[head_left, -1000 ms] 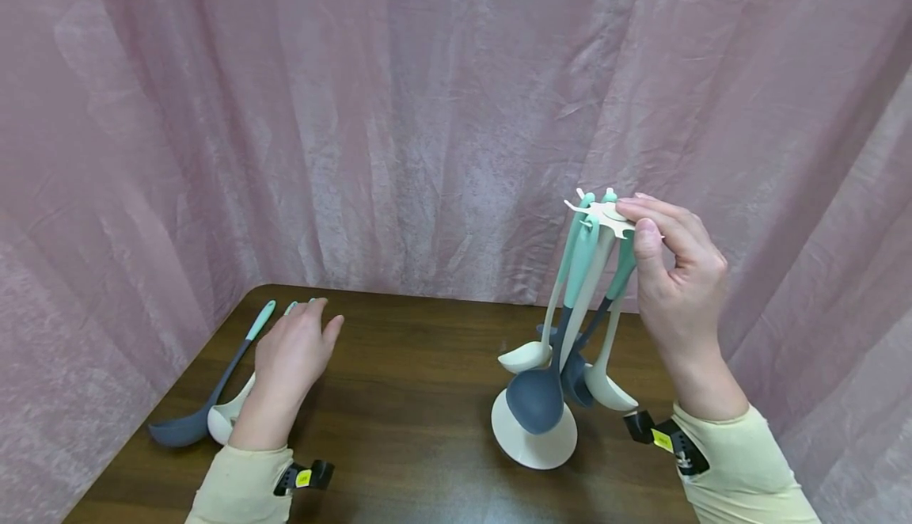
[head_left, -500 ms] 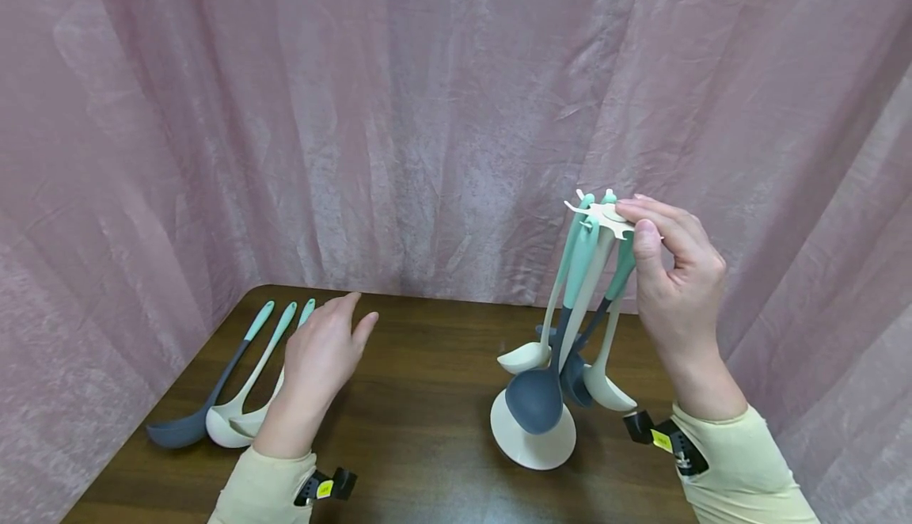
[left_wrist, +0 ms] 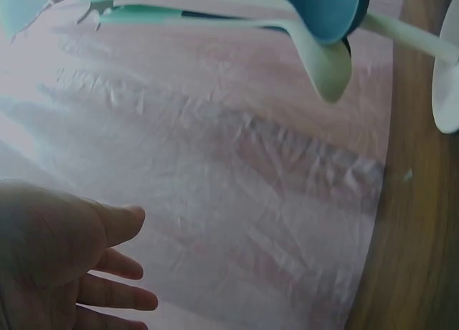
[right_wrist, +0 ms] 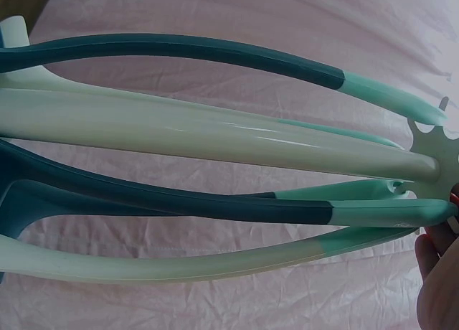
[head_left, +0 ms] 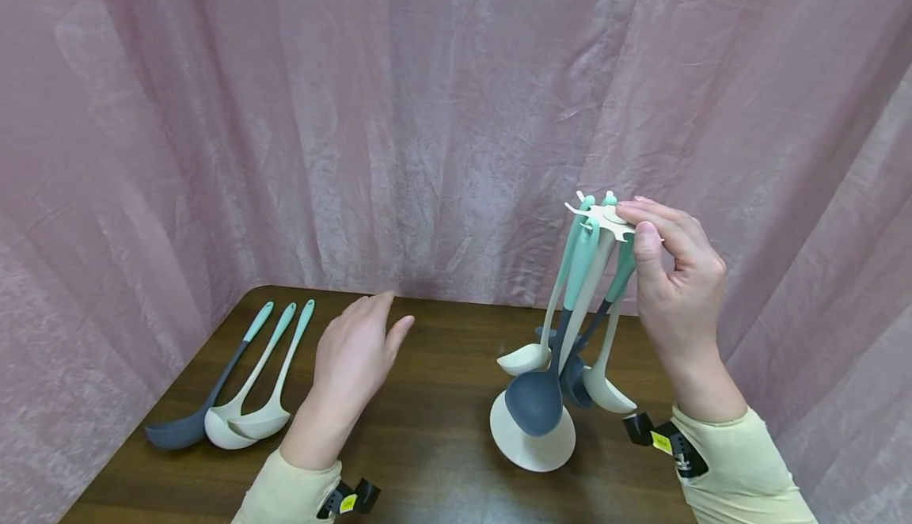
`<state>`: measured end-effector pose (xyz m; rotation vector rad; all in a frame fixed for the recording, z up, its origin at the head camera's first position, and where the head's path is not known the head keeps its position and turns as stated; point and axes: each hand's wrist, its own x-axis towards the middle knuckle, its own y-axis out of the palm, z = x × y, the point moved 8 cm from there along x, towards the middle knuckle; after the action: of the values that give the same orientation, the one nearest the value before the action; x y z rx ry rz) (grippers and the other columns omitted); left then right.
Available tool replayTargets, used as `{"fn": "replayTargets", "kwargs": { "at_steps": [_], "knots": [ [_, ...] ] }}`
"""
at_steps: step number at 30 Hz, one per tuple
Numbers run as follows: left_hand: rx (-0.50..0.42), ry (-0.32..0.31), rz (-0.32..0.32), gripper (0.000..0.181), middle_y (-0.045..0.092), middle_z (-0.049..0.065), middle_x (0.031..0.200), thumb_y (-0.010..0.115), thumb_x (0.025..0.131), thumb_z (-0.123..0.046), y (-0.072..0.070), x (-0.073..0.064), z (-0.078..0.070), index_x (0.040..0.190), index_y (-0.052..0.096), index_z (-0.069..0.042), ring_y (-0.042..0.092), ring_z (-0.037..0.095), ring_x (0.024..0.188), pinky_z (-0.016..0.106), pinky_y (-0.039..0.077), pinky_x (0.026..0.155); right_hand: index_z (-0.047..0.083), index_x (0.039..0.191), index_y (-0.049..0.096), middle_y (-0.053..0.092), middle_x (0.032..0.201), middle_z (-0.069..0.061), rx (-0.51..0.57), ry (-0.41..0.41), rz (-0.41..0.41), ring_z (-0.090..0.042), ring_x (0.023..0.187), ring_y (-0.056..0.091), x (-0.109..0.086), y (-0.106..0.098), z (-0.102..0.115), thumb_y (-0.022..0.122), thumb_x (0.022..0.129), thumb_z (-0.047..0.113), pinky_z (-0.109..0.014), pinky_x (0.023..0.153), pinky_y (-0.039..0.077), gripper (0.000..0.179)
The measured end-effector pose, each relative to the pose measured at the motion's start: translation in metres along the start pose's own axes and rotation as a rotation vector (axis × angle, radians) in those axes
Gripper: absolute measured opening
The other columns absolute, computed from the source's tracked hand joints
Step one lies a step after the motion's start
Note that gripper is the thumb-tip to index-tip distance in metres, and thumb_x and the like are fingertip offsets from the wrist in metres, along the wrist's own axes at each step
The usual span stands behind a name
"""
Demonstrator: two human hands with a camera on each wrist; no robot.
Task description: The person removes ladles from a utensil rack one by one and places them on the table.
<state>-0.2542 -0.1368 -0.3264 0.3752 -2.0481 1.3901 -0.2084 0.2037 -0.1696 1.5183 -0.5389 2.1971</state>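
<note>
My right hand (head_left: 680, 286) holds the white hooked top of a utensil stand (head_left: 533, 459) by its rim, thumb and fingers on it. Several ladles with mint handles hang around its pole, among them a dark blue ladle (head_left: 534, 404) in front and a white ladle (head_left: 609, 391) at the right. Over the table's middle my left hand (head_left: 352, 350) is held with fingers extended and nothing in it; the left wrist view shows its thumb apart from the fingers. Left of it lie a dark ladle (head_left: 181, 431) and two white ladles, one (head_left: 265, 421) overlapping the other (head_left: 222, 431).
The brown wooden table (head_left: 427, 429) ends at a back edge against a pink curtain (head_left: 456, 128), which also hangs along both sides. The stand's round white foot rests on the table at the right.
My left hand has moved right, away from the three lying ladles, uncovering the two white ones. My right hand and the stand have stayed almost the same.
</note>
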Motion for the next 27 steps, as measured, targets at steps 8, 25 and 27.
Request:
{"fn": "replayTargets", "kwargs": {
  "at_steps": [8, 25, 27],
  "knots": [
    [0.019, 0.122, -0.089, 0.051, 0.076, 0.02, 0.131, 0.085, 0.101, -0.032, -0.006, 0.001, -0.034, 0.135, 0.073, 0.003, 0.071, 0.046, 0.125, 0.059, 0.057, 0.103, -0.006, 0.115, 0.082, 0.079, 0.117, -0.024, 0.0, -0.002, 0.001, -0.014, 0.126, 0.07, 0.001, 0.0, 0.001, 0.061, 0.107, 0.008, -0.03, 0.111, 0.049, 0.027],
    [0.091, 0.226, -0.083, 0.059, 0.07, 0.017, 0.146, 0.081, 0.102, -0.045, 0.0, 0.003, -0.083, 0.144, 0.071, -0.005, 0.064, 0.043, 0.137, 0.059, 0.051, 0.111, -0.006, 0.114, 0.083, 0.079, 0.116, -0.023, -0.001, -0.01, -0.004, -0.019, 0.124, 0.071, 0.0, 0.0, -0.001, 0.061, 0.106, 0.008, -0.03, 0.11, 0.049, 0.027],
    [0.09, 0.239, -0.084, 0.059, 0.07, 0.017, 0.146, 0.081, 0.102, -0.046, 0.001, 0.003, -0.089, 0.144, 0.071, -0.005, 0.063, 0.043, 0.138, 0.06, 0.05, 0.112, -0.006, 0.114, 0.083, 0.08, 0.116, -0.023, -0.001, -0.012, -0.006, -0.024, 0.124, 0.072, 0.0, 0.0, -0.001, 0.061, 0.106, 0.009, -0.03, 0.11, 0.049, 0.027]
  ]
}}
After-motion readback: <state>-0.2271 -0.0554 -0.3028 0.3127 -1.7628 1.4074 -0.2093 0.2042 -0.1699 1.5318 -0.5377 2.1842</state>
